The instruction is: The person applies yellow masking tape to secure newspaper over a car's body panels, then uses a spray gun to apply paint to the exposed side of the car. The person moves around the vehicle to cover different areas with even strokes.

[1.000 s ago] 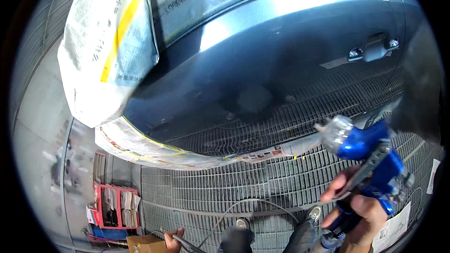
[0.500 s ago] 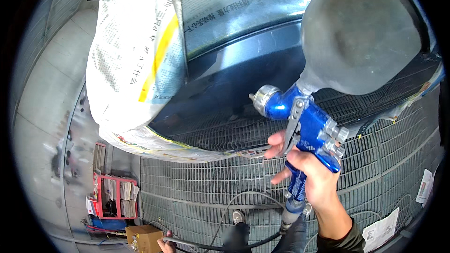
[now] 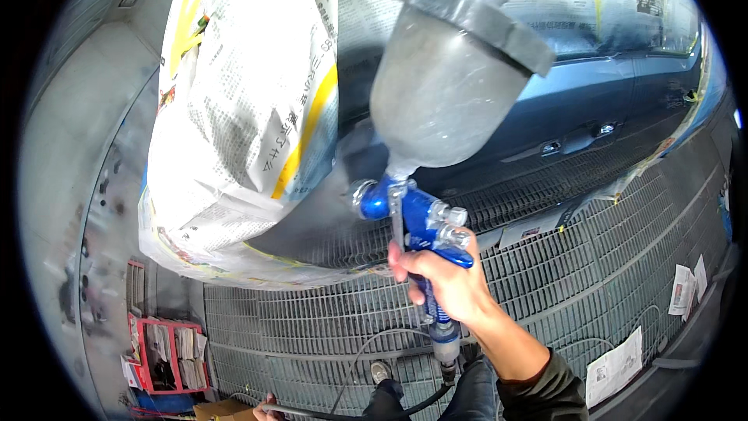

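Well, near eight o'clock, see a red rack stuffed with papers, too small to sort out. At seven, find a cardboard box, mostly cut off by the lower edge. Toward ten, see newspaper sheeting wrapped over something bulky, hiding its shape. Back at seven, near the box, make out the left hand, cropped too, with fingers closed around a hose; cannot tell the lie of the covered fingers. At the centre, see the tilted blue spray gun, with a nozzle hard to make out and a grey cup toward one, screening part of the car body. Toward five, find the right hand, well apart from the left, clamped on the gun's handle, with the palm hidden. Between two and three, spot a door handle; at four, a printed sheet on the floor grating.
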Demonstrator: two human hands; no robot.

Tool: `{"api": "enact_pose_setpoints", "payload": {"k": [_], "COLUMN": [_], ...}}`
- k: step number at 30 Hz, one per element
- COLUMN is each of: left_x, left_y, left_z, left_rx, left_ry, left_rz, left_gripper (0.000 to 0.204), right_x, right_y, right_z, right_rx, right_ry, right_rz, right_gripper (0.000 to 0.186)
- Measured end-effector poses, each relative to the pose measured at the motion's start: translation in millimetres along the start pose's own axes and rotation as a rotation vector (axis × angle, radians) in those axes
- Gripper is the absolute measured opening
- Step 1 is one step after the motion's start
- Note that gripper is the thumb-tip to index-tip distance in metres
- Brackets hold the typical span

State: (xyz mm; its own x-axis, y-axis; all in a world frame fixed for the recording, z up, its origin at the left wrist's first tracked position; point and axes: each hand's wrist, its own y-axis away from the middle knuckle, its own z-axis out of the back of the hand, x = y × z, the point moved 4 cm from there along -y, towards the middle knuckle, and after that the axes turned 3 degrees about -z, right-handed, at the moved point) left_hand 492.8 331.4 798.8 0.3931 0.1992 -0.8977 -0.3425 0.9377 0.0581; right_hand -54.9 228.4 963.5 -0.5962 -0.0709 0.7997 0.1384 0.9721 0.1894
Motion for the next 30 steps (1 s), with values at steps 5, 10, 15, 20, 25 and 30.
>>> {"api": "enact_pose_setpoints", "payload": {"k": [5,10,15,20,25,30], "left_x": [-3.1,-28.2,-56.8,-101.0,-181.8,-161.4], "left_y": [-17.0,9.8,51.6,92.9,138.3,147.4], "left_z": [-41.2,-110.3,-166.2,-210.9,-256.7,-268.2], "left_rx": [0.161,0.339,0.39,0.773,0.811,0.996], "left_ry": [-0.074,0.004,-0.221,-0.538,-0.347,-0.408], "left_rz": [0.001,-0.139,0.004,-0.267,0.126,-0.256], "left_gripper": [0.016,0.027,0.03,0.023,0.025,0.02], "right_x": [56.3,109.7,163.4,221.3,263.5,295.0], "right_y": [29.8,62.1,92.8,122.5,144.8,159.5], "right_z": [32.4,68.8,128.7,174.0,218.7,250.9], "right_rx": [-0.186,-0.314,-0.499,-0.662,-0.868,-1.051], "right_ry": [0.082,0.265,0.383,0.482,0.584,0.742], "right_rz": [0.124,0.2,0.283,0.345,0.434,0.554], "right_gripper": [0.011,0.009,0.011,0.008,0.01,0.016]}}
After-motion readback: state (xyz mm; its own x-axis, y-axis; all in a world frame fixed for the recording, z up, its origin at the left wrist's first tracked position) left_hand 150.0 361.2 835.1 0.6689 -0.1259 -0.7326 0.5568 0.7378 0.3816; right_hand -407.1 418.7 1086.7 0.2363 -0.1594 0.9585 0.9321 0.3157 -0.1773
